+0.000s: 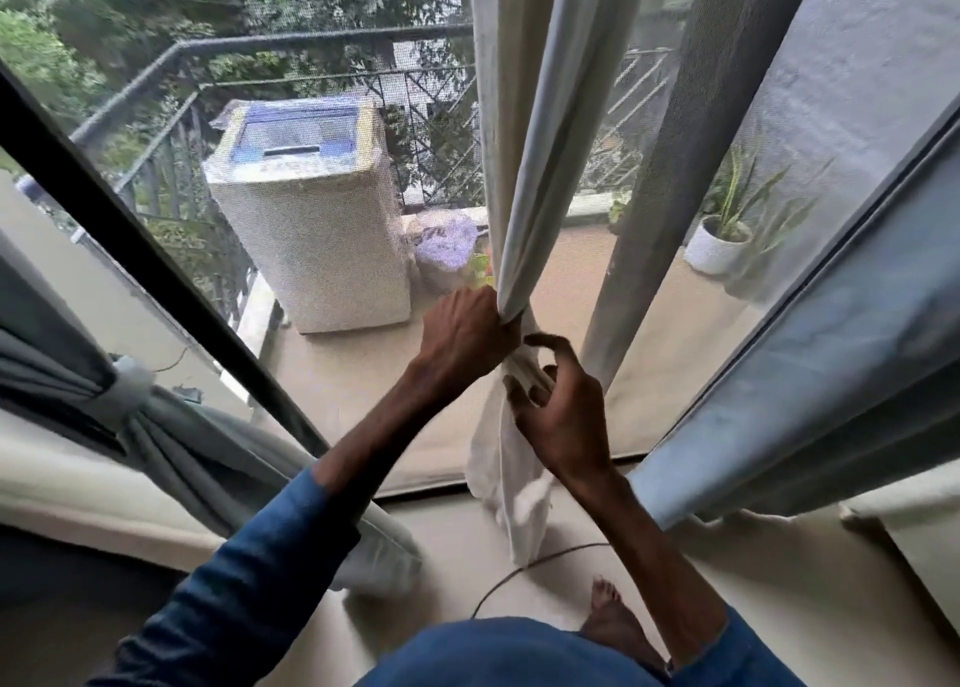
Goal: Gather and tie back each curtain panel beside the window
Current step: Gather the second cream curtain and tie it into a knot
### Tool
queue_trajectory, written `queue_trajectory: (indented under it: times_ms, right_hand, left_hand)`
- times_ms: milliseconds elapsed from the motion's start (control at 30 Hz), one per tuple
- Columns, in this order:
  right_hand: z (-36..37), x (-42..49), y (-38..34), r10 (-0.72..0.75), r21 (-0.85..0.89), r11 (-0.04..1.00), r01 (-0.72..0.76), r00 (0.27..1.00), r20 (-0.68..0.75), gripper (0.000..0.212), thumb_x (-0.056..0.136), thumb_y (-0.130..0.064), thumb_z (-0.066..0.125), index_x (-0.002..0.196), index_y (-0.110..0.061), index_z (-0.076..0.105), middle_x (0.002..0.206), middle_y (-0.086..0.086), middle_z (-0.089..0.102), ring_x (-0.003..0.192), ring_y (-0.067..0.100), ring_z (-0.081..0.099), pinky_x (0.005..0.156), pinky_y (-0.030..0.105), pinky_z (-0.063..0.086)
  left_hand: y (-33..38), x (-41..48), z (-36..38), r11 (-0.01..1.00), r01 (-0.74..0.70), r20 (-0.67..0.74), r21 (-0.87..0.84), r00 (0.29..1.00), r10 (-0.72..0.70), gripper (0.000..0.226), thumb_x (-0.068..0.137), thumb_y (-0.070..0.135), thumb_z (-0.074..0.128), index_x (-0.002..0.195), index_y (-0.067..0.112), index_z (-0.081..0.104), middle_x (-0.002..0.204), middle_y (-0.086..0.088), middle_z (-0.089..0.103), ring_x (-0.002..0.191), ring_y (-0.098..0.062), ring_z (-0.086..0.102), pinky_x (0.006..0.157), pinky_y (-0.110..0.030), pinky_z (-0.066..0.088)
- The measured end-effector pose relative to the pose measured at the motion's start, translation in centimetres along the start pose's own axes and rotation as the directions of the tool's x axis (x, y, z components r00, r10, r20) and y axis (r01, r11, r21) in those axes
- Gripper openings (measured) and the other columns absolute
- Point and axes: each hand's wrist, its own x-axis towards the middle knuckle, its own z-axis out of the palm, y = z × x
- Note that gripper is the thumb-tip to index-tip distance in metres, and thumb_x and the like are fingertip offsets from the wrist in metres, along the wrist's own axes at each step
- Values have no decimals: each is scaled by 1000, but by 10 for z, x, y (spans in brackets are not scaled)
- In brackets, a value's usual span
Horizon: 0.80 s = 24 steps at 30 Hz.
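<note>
Left hand (467, 330): fingers clamped round the cream fabric curtain panel (524, 166), bunching it into a rope at mid-window. Right hand (563, 416) is just below, fingers half-curled and spread against the hanging tail; can't tell whether they actually pinch the cloth. The grey curtain panel (208, 447) at far left is cinched by a pale band (130, 382).
</note>
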Motion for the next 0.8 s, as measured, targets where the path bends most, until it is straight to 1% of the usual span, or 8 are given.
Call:
queue_trajectory:
  times_ms: [67,133,300,400,500,600,700,800]
  right_hand:
    - [-5,1,3,-82,-80,994,79,996,-27,32,89,-25,70,120,-24,61,71,-7,64,69,26,69,58,37,52]
    - [-8,3,9,-152,-130,981,146,988,-33,20,93,-26,67,113,-25,65,78,1,73,73,32,70,58,41,52]
    - [-16,4,11,-253,-211,948,240,967,-39,6,97,-22,64,99,-20,70,76,4,73,71,32,66,56,38,49]
    - [-24,8,14,-238,-241,944,228,971,-16,13,98,-25,63,92,-16,69,73,7,70,69,33,63,55,39,48]
    - [-30,12,13,-278,-294,921,255,960,-38,9,97,-24,66,94,-19,73,78,5,73,73,30,66,56,36,48]
    - [-32,23,15,-343,-303,902,306,936,-75,8,94,-18,71,98,-18,78,88,3,73,82,22,68,70,34,54]
    - [-30,34,23,-379,-244,904,352,923,-73,10,88,-9,77,96,-14,79,88,4,72,83,15,65,76,23,49]
    - [-27,34,30,-235,-124,965,230,972,-28,15,88,-7,76,94,-20,81,82,-6,77,75,7,70,68,21,50]
  left_hand:
    - [-3,1,2,1000,6,1,21,1000,-7,37,93,48,52,84,13,60,75,-4,64,57,-26,50,50,-28,32]
    - [-4,2,4,1000,-1,-2,0,1000,1,39,93,49,52,86,11,62,79,-7,66,58,-26,52,50,-29,34]
    - [-6,7,6,994,-37,21,-105,999,39,39,99,40,50,98,4,63,94,-17,66,82,-38,62,62,-36,36]
    - [-12,14,9,988,-61,22,-143,998,65,33,100,37,48,103,9,65,91,-10,65,78,-31,60,62,-33,34]
    - [-14,15,7,948,-188,13,-258,980,198,23,100,21,50,103,10,70,81,-2,60,68,-24,57,59,-22,28]
    - [-16,10,8,904,-279,-33,-322,958,284,20,99,13,52,100,7,71,79,3,56,65,-15,49,56,-21,24]
    - [-21,11,15,893,-216,-25,-395,974,225,18,98,19,56,92,9,71,75,5,59,64,-14,51,57,-25,27]
    - [-25,7,18,864,-163,-35,-477,985,167,26,98,30,56,94,10,72,80,1,65,71,-17,58,60,-31,37]
